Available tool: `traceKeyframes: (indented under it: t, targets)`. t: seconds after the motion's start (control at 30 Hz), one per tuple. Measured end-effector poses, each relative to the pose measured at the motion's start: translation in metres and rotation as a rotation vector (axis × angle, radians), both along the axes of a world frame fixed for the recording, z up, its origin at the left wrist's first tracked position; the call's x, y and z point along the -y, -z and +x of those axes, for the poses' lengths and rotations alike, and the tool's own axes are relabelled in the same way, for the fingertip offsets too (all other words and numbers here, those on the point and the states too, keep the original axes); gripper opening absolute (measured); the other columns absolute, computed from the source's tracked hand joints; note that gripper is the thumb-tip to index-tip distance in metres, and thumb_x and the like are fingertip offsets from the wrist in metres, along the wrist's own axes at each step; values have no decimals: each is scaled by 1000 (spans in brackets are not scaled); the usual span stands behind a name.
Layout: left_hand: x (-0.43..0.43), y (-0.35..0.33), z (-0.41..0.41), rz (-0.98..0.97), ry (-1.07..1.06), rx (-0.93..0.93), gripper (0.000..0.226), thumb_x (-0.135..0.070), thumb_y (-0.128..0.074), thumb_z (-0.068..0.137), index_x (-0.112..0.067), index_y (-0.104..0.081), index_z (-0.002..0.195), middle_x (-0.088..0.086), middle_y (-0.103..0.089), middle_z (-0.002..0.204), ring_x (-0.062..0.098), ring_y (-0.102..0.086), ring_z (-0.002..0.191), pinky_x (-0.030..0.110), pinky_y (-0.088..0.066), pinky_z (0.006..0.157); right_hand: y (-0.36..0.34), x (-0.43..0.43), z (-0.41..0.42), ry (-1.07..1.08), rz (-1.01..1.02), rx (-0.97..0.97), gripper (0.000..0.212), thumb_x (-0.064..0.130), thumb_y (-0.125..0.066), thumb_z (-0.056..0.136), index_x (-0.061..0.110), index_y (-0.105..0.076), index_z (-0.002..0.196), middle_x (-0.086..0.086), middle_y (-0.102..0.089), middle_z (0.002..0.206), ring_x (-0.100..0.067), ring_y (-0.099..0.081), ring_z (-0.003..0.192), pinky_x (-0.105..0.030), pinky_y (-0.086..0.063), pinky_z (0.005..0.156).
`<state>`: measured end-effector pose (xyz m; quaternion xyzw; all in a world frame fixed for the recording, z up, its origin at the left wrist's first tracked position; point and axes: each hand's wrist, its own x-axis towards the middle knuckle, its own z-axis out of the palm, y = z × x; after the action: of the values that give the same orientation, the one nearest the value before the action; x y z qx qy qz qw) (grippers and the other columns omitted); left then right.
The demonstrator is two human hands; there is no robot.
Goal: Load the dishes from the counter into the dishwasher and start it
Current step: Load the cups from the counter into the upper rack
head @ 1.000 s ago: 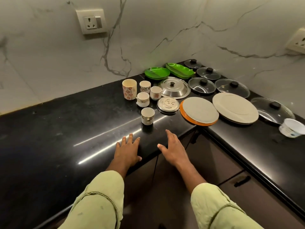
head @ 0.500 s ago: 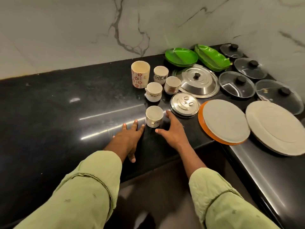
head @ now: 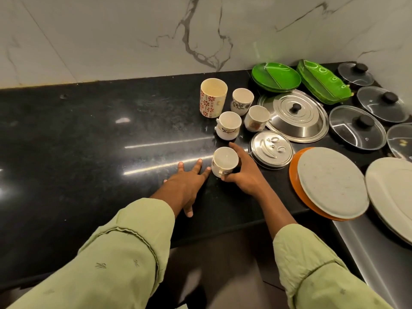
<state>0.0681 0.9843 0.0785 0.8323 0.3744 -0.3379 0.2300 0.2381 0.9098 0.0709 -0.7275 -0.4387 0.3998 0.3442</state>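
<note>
upright cup point(head: 224, 161), mouth up, gripped by right hand point(head: 246, 177)

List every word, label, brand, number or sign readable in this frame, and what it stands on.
None can be read.
Raised marks on the small steel lid: not legible as letters.
Red flower print on the tall mug: no words.
Small print on the white cup in the right hand: too blurred to read.
</note>
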Motion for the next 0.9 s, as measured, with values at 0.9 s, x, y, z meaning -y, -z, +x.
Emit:
traceKeyframes:
  t: [0.9]
  targets:
    - [10,-5,-5,108,68,60,131,-10,-89,68,-31,4,158,-1,16,165,41,3,150,59,-24,117,16,103,-63,373,266,76,68,30,-90,64,34,-49,117,24,-59,109,10,-55,105,-12,-46,87]
